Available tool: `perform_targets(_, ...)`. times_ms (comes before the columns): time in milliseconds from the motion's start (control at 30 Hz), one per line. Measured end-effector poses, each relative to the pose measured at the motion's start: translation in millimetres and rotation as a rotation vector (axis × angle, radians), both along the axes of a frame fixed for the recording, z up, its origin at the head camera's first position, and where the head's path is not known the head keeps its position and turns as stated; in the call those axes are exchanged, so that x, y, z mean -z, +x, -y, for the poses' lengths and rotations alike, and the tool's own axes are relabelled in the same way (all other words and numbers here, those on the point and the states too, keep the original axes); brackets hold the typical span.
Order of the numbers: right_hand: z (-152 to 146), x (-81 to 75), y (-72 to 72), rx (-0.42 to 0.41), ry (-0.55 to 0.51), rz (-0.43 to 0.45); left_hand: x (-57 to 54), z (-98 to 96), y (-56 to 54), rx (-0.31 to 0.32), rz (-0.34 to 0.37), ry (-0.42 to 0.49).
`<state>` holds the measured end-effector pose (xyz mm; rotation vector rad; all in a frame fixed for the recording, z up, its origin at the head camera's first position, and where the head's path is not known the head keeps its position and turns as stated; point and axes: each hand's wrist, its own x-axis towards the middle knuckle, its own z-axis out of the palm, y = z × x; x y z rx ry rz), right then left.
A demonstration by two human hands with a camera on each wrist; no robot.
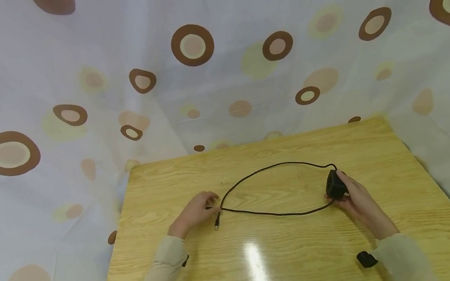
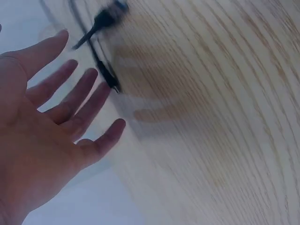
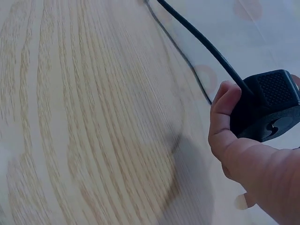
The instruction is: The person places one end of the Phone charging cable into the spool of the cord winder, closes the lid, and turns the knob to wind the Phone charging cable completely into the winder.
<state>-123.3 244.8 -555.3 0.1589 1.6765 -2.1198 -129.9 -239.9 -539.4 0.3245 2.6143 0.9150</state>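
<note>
My right hand (image 1: 361, 205) grips a small black block-shaped device (image 1: 335, 185) above the right part of the table. In the right wrist view the device shows a textured side panel and a rounded base with a swirl mark. A black cable (image 1: 278, 164) runs from it in a wide loop toward the left. Two plugs end the cable: a USB plug (image 1: 216, 225) and a slim connector (image 2: 108, 78). Beside these ends is my left hand (image 1: 195, 214), its fingers spread and relaxed in the left wrist view, with nothing held.
Beneath both hands lies a wood-grain table (image 1: 298, 253). A pale sheet patterned with brown rings (image 1: 192, 45) hangs behind the table and along both sides. Near the right sleeve is a small black object (image 1: 366, 259) at the wrist.
</note>
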Motion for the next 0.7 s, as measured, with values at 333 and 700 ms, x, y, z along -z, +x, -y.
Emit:
perform_targets(333,4.3,-9.2,3.7,0.037,0.012,0.008,-13.9,-72.3,10.8,0.163,-0.311,-0.085)
perform_targets(700,14.4,-11.3,6.3,0.054,-0.034,-0.032,10.5,-188.3,31.2,0.441,-0.294,-0.149)
